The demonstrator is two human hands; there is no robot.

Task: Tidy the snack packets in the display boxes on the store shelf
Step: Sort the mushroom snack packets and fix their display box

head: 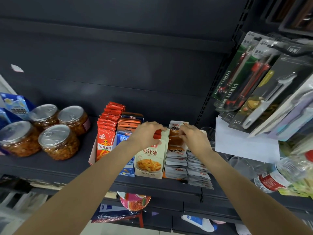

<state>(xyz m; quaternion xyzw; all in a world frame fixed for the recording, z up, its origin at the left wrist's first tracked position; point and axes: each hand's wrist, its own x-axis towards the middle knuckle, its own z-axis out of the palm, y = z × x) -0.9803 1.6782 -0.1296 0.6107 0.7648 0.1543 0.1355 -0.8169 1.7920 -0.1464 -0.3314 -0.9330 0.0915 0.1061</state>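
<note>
A dark shelf (55, 167) runs across a dark back wall (118, 65). In the middle of it stand the snack boxes. The left hand (145, 134) grips the top of the cream box (149, 160), its fingers (159, 128) curled over red packets (157, 134) inside. The right hand (194, 138) pinches a brown packet (175, 138) just right of that box, above the grey packets (186, 168). Left of the cream box stand a blue box (122, 136) and tall red packs (105, 133). Four jars (57, 141) stand at far left. Knives (243, 78) in packs hang on the right. A bottle (274, 177) lies near them.
</note>
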